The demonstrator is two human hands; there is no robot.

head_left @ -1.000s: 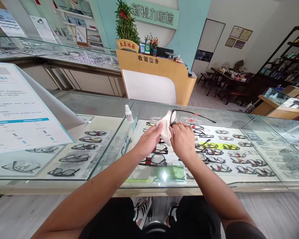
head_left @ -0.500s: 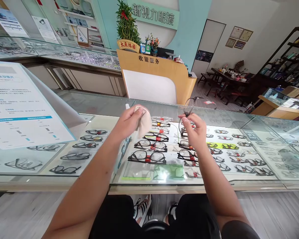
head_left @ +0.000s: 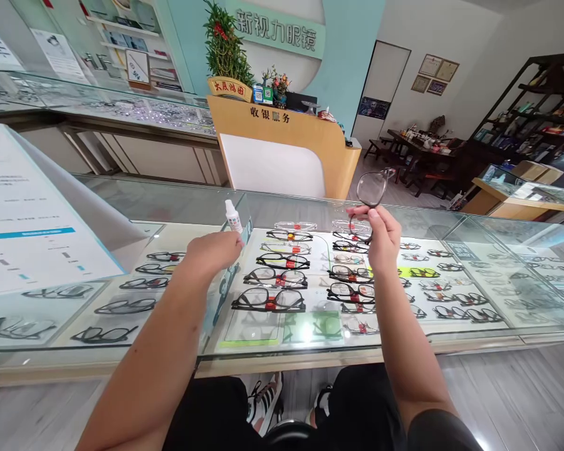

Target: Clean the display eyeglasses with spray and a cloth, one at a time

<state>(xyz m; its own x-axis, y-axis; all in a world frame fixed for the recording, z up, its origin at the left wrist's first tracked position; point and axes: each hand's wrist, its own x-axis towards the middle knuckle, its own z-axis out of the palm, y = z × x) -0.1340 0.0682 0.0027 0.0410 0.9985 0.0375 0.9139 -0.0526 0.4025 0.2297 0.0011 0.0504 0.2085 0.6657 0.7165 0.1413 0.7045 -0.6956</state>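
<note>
My right hand (head_left: 383, 235) pinches a pair of dark-rimmed glasses (head_left: 372, 189) and holds it up above the glass display counter. My left hand (head_left: 215, 252) is low over the counter, back upward, its fingers mostly hidden from view. Just beyond it stands a small white bottle (head_left: 234, 218) with a printed label. No cloth shows at the left hand. Under the glass between my arms lie rows of glasses (head_left: 269, 299), several with red tags.
A large printed sheet (head_left: 32, 213) stands on the counter at the left. Behind the counter (head_left: 310, 356) are a wooden cashier desk (head_left: 282, 128), a plant (head_left: 226, 47) and a dark shelf (head_left: 531, 106) at the right.
My left hand has lowered and moved left, and the pale cloth it held is out of sight. The white bottle is now uncovered. My right hand has shifted right, turning the glasses more upright.
</note>
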